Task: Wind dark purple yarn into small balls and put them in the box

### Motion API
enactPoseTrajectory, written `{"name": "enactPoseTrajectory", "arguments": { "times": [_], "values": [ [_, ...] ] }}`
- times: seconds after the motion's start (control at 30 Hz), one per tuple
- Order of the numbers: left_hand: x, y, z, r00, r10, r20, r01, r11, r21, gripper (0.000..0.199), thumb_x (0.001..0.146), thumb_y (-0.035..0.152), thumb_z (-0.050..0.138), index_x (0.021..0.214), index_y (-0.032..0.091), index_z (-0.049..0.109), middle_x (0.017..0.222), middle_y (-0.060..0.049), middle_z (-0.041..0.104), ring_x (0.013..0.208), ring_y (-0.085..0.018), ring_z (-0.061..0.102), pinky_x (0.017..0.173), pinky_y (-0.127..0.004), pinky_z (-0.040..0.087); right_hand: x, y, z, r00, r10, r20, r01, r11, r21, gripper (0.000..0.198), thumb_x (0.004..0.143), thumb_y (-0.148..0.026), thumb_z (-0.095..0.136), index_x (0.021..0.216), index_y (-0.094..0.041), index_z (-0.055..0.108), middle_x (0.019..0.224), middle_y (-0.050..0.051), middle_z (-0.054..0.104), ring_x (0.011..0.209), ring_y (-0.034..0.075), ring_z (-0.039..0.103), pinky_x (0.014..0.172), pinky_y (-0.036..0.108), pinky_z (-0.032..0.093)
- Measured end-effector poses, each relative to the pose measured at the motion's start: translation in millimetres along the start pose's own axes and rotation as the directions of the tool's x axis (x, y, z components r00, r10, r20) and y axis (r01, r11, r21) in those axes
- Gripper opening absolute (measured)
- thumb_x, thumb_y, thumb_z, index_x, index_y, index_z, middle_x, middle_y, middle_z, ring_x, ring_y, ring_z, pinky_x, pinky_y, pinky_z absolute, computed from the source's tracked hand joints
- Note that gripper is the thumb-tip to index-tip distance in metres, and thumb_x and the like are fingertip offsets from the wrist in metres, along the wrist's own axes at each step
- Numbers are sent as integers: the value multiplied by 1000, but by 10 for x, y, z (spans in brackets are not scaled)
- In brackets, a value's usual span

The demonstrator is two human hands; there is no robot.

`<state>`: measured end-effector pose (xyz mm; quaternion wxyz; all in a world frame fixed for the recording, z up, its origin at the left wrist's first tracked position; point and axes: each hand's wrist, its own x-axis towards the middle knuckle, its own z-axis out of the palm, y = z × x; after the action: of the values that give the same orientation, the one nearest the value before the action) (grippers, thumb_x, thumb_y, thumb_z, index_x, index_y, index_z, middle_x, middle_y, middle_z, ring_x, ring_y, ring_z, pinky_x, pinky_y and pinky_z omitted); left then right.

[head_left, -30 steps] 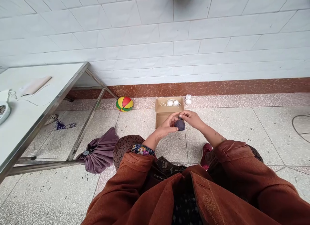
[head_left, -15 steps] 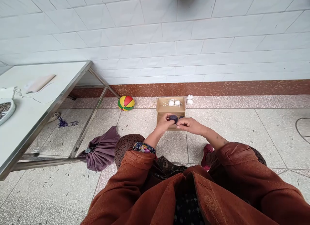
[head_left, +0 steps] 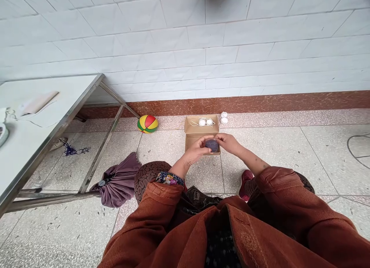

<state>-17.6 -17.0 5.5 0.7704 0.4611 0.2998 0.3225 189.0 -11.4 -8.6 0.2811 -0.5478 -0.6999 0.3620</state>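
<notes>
My left hand (head_left: 197, 149) is closed around a dark purple-grey ball of yarn (head_left: 212, 145), thumb and fingers on its left side. My right hand (head_left: 228, 142) is pinched at the ball's upper right edge; what its fingertips hold is too small to make out. Both hands are over the near half of an open cardboard box (head_left: 190, 139), partly hiding its inside. In the box's far half, or lid, lie two white yarn balls (head_left: 202, 122) with loose strands. Two more white balls (head_left: 224, 118) rest on the floor just right of the box.
A red, yellow and green ball (head_left: 147, 124) sits by the wall. To the left stands a metal-framed table (head_left: 72, 87) with a beige pouch (head_left: 40, 102) on it. A purple cloth bundle (head_left: 121, 183) hangs by its lower bar. Dark cord (head_left: 72, 149) lies on the floor under the table.
My right hand has moved from the dark ball's lower right up to its upper right edge. The ball has shifted slightly right and shows more of its face. The view has shifted slightly.
</notes>
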Motion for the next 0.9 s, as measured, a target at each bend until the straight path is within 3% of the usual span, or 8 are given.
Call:
{"name": "enactPoseTrajectory", "arguments": {
  "times": [0.17, 0.3, 0.37, 0.47, 0.57, 0.7, 0.8, 0.9],
  "values": [
    [73, -27, -107, 956, 7, -294, -15, 1000, -26, 45, 64, 25, 79, 105, 15, 65, 106, -8, 68, 96, -19, 63, 86, -35, 52, -85, -28, 56, 984, -114, 136, 132, 983, -124, 17, 94, -25, 54, 80, -19, 64, 81, 3, 65, 78, 17, 58, 73, 28, 42],
    [140, -87, -209, 910, 121, -397, -14, 965, 261, 44, 62, 21, 77, 104, 15, 67, 105, -7, 67, 94, -18, 63, 92, -37, 50, -141, -139, 60, 905, -279, 321, 298, 955, -10, 18, 95, -30, 56, 82, -20, 64, 77, 1, 62, 73, 16, 56, 72, 28, 42],
    [151, -116, -223, 914, 195, -356, -19, 897, 442, 46, 59, 19, 78, 104, 15, 68, 112, -8, 64, 97, -20, 63, 93, -37, 49, -148, -210, 27, 896, -305, 322, 287, 952, 105, 22, 95, -36, 56, 83, -20, 65, 75, 0, 62, 70, 15, 55, 70, 27, 42],
    [132, -158, -182, 963, 170, -210, -28, 837, 546, 64, 57, 17, 79, 118, 17, 64, 117, -10, 62, 96, -21, 62, 85, -36, 51, -133, -302, -53, 944, -243, 222, 175, 942, 287, 26, 93, -44, 59, 88, -19, 68, 79, 0, 66, 70, 14, 57, 69, 27, 44],
    [83, -175, -96, 997, 71, -29, -48, 872, 488, 93, 60, 14, 77, 146, 22, 42, 115, -9, 63, 97, -22, 63, 79, -33, 50, -96, -328, -122, 980, -161, 119, 104, 918, 383, 28, 90, -46, 61, 89, -19, 69, 83, 2, 69, 74, 15, 60, 71, 28, 47],
    [23, -110, -7, 986, 58, 156, -102, 952, 288, 108, 63, 16, 80, 155, 29, 26, 113, -7, 64, 103, -22, 63, 85, -35, 48, -41, -225, -121, 999, -46, 10, 41, 952, 303, 24, 90, -41, 59, 82, -19, 67, 78, 0, 68, 73, 15, 59, 73, 29, 46],
    [8, -29, 8, 990, 65, 121, -83, 985, 154, 95, 64, 19, 82, 149, 29, 40, 113, -6, 64, 103, -20, 63, 91, -35, 47, -23, -115, -62, 999, 49, -9, -48, 992, 115, 23, 91, -35, 56, 76, -19, 65, 73, 0, 65, 70, 16, 58, 70, 28, 43],
    [24, 8, -10, 996, 73, -43, -70, 995, 71, 63, 65, 20, 83, 125, 21, 62, 111, -6, 66, 103, -18, 62, 93, -32, 46, -39, -53, 13, 997, 70, 14, -68, 996, -64, 20, 92, -25, 54, 78, -19, 66, 76, 2, 67, 74, 17, 60, 71, 28, 43]
  ]
}}
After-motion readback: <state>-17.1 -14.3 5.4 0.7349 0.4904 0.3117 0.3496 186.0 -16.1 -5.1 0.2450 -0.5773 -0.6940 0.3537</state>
